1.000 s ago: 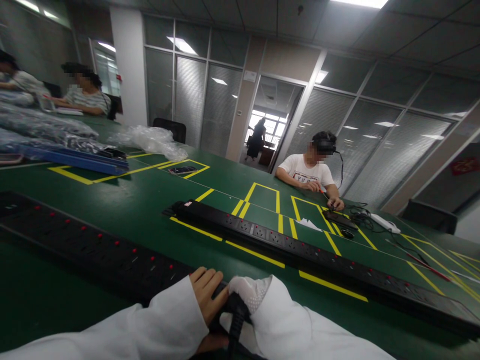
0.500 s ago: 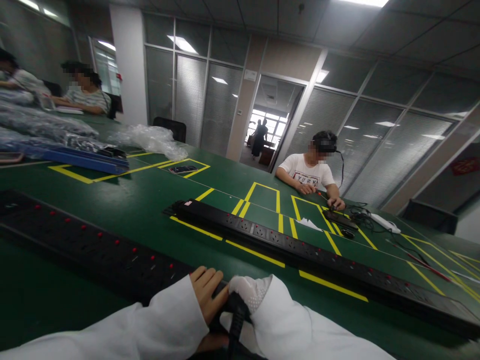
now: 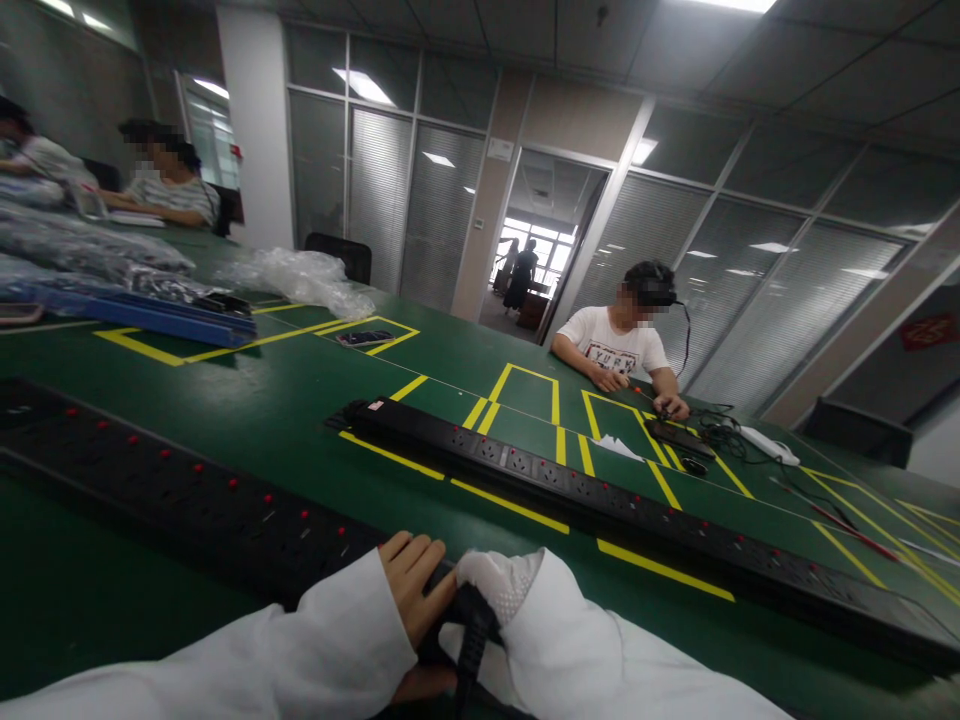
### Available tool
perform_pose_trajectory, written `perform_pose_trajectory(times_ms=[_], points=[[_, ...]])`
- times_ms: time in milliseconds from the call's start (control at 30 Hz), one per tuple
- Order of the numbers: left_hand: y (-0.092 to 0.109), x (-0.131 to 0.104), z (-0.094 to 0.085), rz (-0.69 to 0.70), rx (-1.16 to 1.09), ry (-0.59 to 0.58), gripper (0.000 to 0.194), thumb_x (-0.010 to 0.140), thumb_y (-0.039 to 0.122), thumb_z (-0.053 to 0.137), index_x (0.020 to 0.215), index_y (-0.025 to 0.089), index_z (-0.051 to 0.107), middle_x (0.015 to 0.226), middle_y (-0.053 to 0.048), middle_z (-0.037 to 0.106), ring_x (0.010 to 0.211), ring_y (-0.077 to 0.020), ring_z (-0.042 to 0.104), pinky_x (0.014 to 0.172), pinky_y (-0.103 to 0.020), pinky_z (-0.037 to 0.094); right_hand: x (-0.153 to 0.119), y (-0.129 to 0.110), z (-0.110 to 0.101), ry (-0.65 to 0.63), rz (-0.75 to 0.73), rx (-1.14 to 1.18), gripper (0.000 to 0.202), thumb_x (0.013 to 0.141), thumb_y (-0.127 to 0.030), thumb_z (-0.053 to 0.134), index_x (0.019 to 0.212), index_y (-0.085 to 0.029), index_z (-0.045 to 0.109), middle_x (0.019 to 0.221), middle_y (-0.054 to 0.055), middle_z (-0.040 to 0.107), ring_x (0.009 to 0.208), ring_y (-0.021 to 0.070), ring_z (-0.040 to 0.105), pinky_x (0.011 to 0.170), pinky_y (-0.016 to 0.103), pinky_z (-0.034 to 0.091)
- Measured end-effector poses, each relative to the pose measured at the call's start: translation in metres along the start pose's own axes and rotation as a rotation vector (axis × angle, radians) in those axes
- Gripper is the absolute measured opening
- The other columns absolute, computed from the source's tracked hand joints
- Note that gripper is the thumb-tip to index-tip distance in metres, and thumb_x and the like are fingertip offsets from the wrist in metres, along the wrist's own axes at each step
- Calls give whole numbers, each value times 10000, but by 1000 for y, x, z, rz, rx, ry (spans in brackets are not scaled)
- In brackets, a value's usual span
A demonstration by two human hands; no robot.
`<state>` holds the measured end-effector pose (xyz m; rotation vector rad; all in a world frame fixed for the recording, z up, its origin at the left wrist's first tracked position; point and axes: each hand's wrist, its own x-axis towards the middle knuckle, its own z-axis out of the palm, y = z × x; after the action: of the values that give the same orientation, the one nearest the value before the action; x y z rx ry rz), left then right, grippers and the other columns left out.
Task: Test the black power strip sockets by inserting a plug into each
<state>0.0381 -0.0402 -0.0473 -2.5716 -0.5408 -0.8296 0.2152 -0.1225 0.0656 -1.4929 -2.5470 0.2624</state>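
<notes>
While left hand (image 3: 415,590) (bare) stays on power strip (image 3: 202,500), doorway figures (image 3: 523,276) shifted.

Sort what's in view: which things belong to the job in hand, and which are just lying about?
In hand: near strip, left hand on its end; black cord, gloved right hand around it.
Lying about: far strip, plastic wrap, phone, blue rail, paper scrap.

Nearer strip (image 3: 187,492) before farther strip (image 3: 600,490); phone (image 3: 365,339) seemingly beyond.
</notes>
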Motion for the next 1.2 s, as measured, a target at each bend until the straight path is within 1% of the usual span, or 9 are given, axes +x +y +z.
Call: perform_pose_trajectory(times_ms=[167, 233, 367, 433, 533, 733, 1033, 1133, 1200], points=[[0, 1, -3, -6, -39, -34, 586, 734, 640, 534, 1080, 169, 567, 984, -125, 590, 811, -285, 553, 698, -414, 396, 0, -1, -1, 2, -6, -3, 299, 904, -363, 497, 1107, -150, 549, 996, 50, 597, 793, 124, 591, 691, 300, 517], [0, 1, -3, 3, -28, -42, 553, 741, 624, 540, 1041, 161, 581, 984, -129, 590, 806, -281, 555, 700, -412, 398, 1, 0, -1, 2, -9, -4, 297, 904, -362, 498, 1105, -149, 549, 997, 51, 597, 793, 124, 592, 692, 300, 517], [1, 2, -1, -12, 53, 28, 176, 862, 270, 496, 994, 196, 586, 937, -92, 607, 774, -237, 569, 700, -376, 395, 1, 1, -1, -1, -18, -6, 301, 903, -362, 500, 1109, -147, 546, 996, 50, 596, 792, 125, 591, 690, 301, 516], [1, 2, 0, -7, 70, 43, 216, 862, 154, 440, 1022, 210, 574, 918, -79, 613, 760, -223, 573, 695, -361, 398, 1, 1, -1, 0, -21, -10, 299, 903, -364, 498, 1103, -148, 548, 992, 49, 596, 789, 124, 589, 689, 299, 515], [0, 2, 0, 5, 64, 35, 239, 867, 172, 427, 1066, 199, 557, 930, -89, 614, 760, -230, 575, 688, -365, 409, 1, 0, 0, 2, -23, -20, 302, 904, -372, 495, 1100, -149, 548, 989, 49, 594, 789, 124, 586, 690, 300, 512], [-1, -1, 3, 7, 96, 15, 205, 856, 129, 436, 993, 198, 572, 958, -83, 609, 799, -224, 567, 695, -359, 415, 3, -2, -2, 7, -13, -66, 333, 903, -407, 482, 1109, -152, 539, 977, 48, 591, 769, 121, 581, 671, 291, 504], [1, 3, 0, 8, 78, 68, 178, 912, 240, 400, 960, 170, 556, 940, -120, 618, 775, -243, 585, 685, -391, 426, 3, -2, -1, 31, -23, -180, 294, 902, -379, 482, 1093, -163, 541, 1003, 50, 580, 791, 126, 570, 664, 279, 487], [3, 6, -5, -1, 75, 72, 142, 898, 172, 421, 943, 175, 555, 934, -111, 625, 778, -235, 592, 682, -378, 434, 4, 2, 2, 48, -22, -224, 214, 917, -316, 424, 1059, -217, 551, 992, 24, 580, 802, 120, 569, 619, 217, 438], [4, 8, -7, -21, 96, 90, 136, 880, 113, 442, 908, 179, 558, 914, -98, 631, 762, -223, 594, 670, -363, 436, 5, 4, 3, 60, -29, -248, 202, 894, -327, 438, 1047, -255, 548, 973, 5, 581, 775, 109, 570, 574, 186, 396]])
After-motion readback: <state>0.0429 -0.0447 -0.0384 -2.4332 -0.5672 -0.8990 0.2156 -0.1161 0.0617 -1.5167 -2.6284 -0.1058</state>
